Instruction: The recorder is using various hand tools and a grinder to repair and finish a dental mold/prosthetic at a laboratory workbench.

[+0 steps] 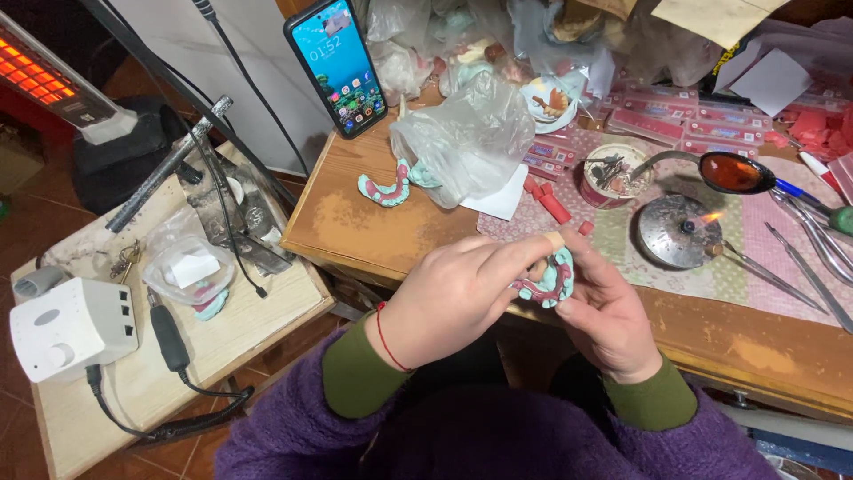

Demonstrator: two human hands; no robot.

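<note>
Both hands — left hand, right hand — pinch a small dental cast; likely light, brittle — best held by rim.

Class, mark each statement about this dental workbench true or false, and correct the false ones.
1. Both hands hold a teal and pink dental model. True; left hand, right hand.
2. The burner on the bench is unlit. False: a small flame shows at its side.
3. A second teal and pink model lies by the plastic bag. True.
4. The smartphone lies face down. False: its lit screen faces up.
5. A red cord circles the left wrist. True.
</note>
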